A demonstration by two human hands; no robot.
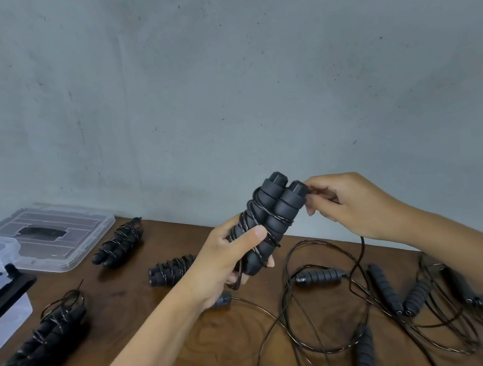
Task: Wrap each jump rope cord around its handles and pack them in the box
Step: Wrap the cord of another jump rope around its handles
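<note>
My left hand [226, 257] grips a pair of dark foam jump rope handles [269, 218], held upright side by side above the table, with thin black cord wound several times around them. My right hand [350, 202] pinches the cord beside the top of the right handle; the loose cord [363, 248] hangs from it to the table. Three wrapped bundles lie on the left: one at the back [120, 243], one in the middle [169, 269], one near the front [41, 343]. The clear plastic box [2, 294] stands at the left edge.
The box's clear lid [52, 237] lies flat at the back left of the brown wooden table [146, 313]. Several unwrapped ropes with dark handles [320, 276] and tangled cords [439, 320] spread over the right side. A grey wall rises behind.
</note>
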